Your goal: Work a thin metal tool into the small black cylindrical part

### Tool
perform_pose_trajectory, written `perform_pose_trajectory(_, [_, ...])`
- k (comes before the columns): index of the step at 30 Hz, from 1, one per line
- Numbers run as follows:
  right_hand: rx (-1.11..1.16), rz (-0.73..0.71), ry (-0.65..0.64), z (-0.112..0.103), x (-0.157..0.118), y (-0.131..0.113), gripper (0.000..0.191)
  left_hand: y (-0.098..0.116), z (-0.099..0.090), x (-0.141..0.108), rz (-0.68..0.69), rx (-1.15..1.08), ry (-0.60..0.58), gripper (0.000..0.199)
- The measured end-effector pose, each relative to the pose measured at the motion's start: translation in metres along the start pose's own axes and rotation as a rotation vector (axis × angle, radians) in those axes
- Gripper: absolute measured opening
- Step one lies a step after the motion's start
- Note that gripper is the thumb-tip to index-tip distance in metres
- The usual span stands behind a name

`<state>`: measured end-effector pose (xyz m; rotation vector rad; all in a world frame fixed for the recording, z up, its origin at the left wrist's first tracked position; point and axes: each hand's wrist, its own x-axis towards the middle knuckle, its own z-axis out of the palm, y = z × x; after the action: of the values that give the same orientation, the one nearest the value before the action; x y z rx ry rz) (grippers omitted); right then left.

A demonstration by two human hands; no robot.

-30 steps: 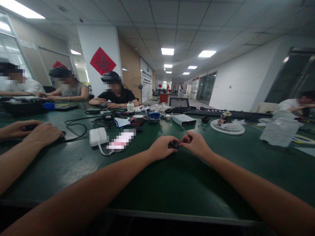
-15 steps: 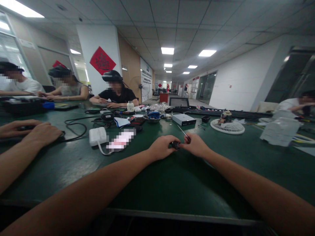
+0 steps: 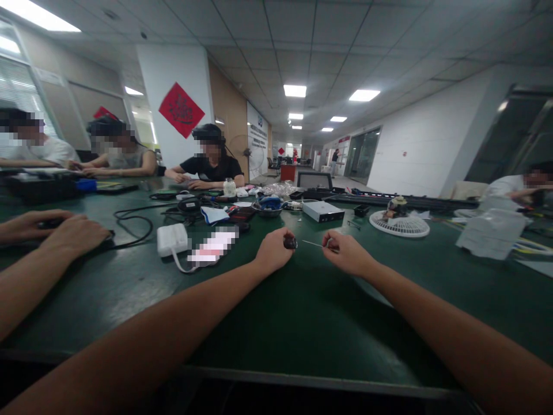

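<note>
My left hand point(image 3: 274, 252) pinches a small black part point(image 3: 290, 243) between its fingertips above the green bench top point(image 3: 311, 323). My right hand point(image 3: 345, 253) grips the end of a thin metal rod point(image 3: 313, 244), which points left toward the black part. A small gap separates the rod's tip from that part. Most of the black part is small and partly hidden by my fingers. Neither hand touches the bench that I can tell.
A co-worker's hands point(image 3: 56, 230) rest at the left near black cables point(image 3: 133, 222). Nearby lie a white charger point(image 3: 171, 240), a silver box point(image 3: 323, 211), a metal bowl point(image 3: 266, 210) and a white round fan point(image 3: 400, 225). Several people sit across the bench.
My hands have drawn apart. The black part and the metal rod, close together at the middle before, now sit separated, with the rod lying nearly level instead of slanting upward.
</note>
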<state>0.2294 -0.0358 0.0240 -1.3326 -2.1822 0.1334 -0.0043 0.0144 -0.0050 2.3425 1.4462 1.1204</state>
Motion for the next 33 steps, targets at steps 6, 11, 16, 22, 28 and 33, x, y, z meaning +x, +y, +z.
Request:
perform_pose_trajectory(6, [0.022,-0.029,-0.006,0.003,0.001,0.003,0.013,0.005,0.003,-0.002,0.130,-0.084,-0.083,0.031])
perform_pose_trajectory(11, [0.028,-0.007,0.013,0.006,0.001,0.009,0.010,0.010,0.002,-0.004,0.149,-0.067,-0.096,0.030])
perform_pose_trajectory(16, [0.286,0.022,-0.034,0.009,0.004,0.018,0.015,0.012,-0.001,-0.005,0.190,-0.058,-0.124,0.031])
perform_pose_trajectory(22, [0.289,0.058,-0.073,0.009,0.005,0.021,0.014,0.015,-0.001,-0.007,0.198,-0.028,-0.106,0.032])
perform_pose_trajectory(28, [0.320,0.095,-0.036,0.010,0.006,0.021,0.015,0.014,-0.001,-0.006,0.229,-0.032,-0.089,0.031])
perform_pose_trajectory(33, [0.386,0.107,-0.086,0.013,0.006,0.024,0.017,0.015,-0.001,-0.008,0.282,-0.027,-0.124,0.032])
